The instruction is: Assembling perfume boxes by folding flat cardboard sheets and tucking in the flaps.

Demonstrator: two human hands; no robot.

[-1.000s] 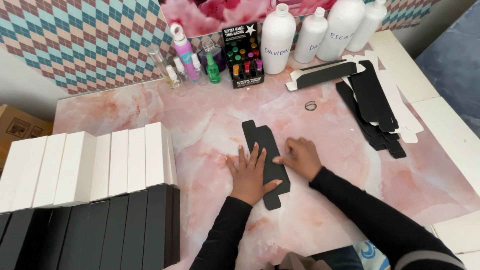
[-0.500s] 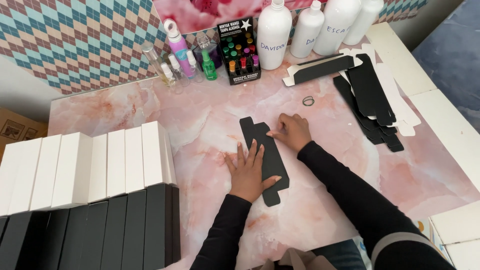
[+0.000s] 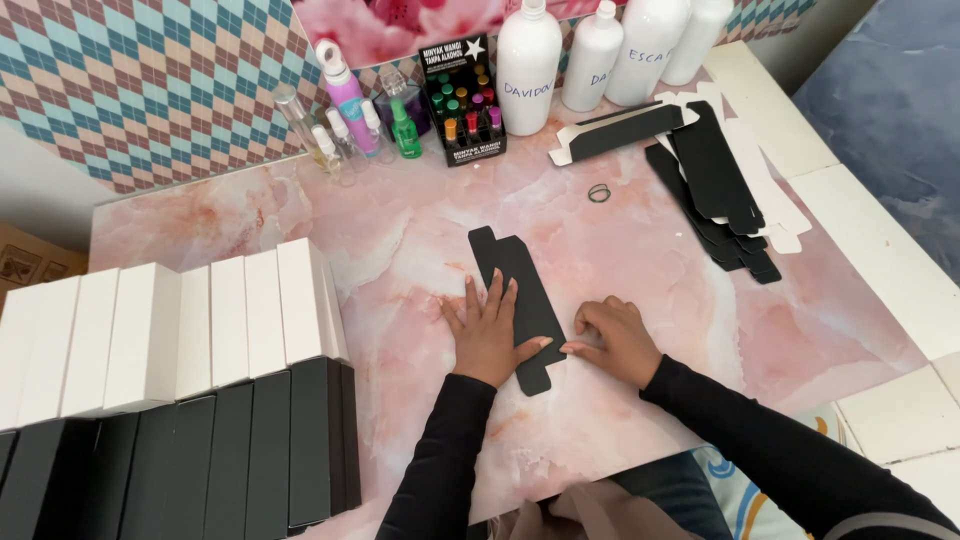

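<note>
Black flat carton blank lies slantwise on the pink marbled table, near the middle. It is pressed down by the left hand, fingers spread flat across its left edge. The right hand, seen half a second ago at the blank's far part, is now drawn back to the near right edge, fingers curled and bearing on the table beside it; nothing is gripped. A crease appears to be pressed along the length. Finished white boxes and black boxes are ranked at the left.
</note>
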